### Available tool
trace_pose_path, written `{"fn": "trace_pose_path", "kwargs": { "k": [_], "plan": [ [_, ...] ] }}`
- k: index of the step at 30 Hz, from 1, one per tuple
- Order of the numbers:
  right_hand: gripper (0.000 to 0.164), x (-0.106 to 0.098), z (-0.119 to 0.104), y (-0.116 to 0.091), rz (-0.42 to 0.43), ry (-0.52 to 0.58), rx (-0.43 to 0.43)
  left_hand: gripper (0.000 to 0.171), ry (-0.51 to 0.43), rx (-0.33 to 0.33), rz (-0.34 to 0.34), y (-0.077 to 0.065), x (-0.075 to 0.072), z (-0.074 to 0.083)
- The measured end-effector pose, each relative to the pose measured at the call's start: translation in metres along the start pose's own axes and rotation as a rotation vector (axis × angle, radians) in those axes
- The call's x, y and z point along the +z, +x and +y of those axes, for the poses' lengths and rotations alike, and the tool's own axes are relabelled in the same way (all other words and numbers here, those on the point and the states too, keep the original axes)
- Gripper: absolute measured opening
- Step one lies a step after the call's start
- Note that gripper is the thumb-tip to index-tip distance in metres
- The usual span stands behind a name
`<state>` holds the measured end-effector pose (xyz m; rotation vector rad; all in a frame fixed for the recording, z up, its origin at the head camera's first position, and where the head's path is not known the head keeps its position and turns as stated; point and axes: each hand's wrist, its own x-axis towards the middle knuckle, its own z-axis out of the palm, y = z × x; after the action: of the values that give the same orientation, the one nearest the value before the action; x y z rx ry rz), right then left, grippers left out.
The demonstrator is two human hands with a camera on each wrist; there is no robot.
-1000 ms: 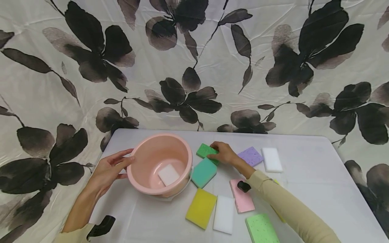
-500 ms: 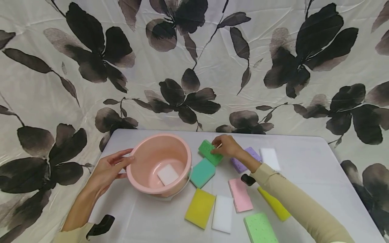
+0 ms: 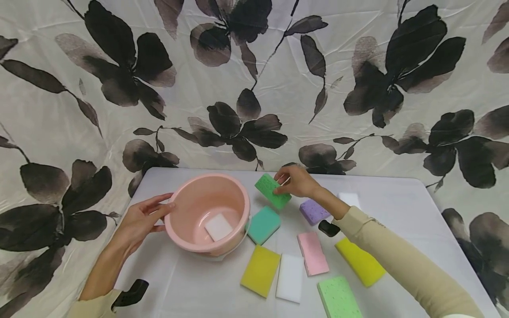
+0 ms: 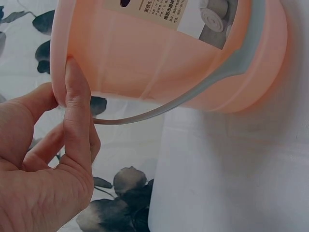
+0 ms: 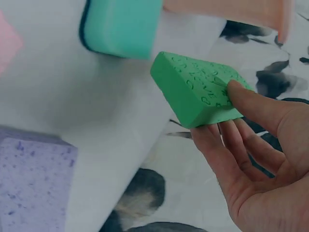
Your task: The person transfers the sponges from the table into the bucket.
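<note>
A pink bucket (image 3: 207, 187) with a pale handle stands on the left of the table, a white sponge (image 3: 218, 227) lying inside on its bottom. My left hand (image 3: 139, 223) holds the bucket's rim at its left side; in the left wrist view its fingers pinch the rim edge. Between thumb and fingers my right hand (image 3: 297, 182) pinches a green sponge (image 5: 193, 89), tilted and raised off the table, right of the bucket. A teal sponge (image 3: 263, 225) lies just below it, beside the bucket. The purple sponge (image 3: 314, 212) rests under the right wrist.
Toward the front lie a dark yellow sponge (image 3: 260, 270), a white sponge (image 3: 289, 278), a pink sponge (image 3: 313, 254), a light green sponge (image 3: 339, 298) and a bright yellow sponge (image 3: 360, 262). Another white sponge (image 3: 349, 199) is partly hidden behind the right arm. Floral cloth (image 3: 238, 79) hangs behind the table.
My right hand has lifted the green sponge off the table, away from the teal one, and turned it. The left hand stays on the bucket rim.
</note>
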<state>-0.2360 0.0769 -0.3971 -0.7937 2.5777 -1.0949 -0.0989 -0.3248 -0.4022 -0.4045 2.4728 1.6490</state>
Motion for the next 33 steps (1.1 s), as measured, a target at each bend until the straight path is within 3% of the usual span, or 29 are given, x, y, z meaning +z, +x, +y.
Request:
{"fn": "trace_pose_path", "kwargs": {
  "k": [8, 18, 33],
  "plan": [
    [0.033, -0.013, -0.02, 0.0, 0.004, 0.007, 0.025, 0.074, 0.002, 0.005, -0.005, -0.001, 0.0, 0.0],
    [0.036, -0.026, -0.043, 0.002, 0.013, -0.027, -0.003, 0.074, -0.002, 0.013, -0.003, -0.002, 0.0, 0.0],
    [0.034, -0.036, -0.077, 0.004, -0.018, 0.042, -0.082, 0.074, -0.008, 0.011, -0.012, -0.001, 0.0, 0.002]
  ]
}}
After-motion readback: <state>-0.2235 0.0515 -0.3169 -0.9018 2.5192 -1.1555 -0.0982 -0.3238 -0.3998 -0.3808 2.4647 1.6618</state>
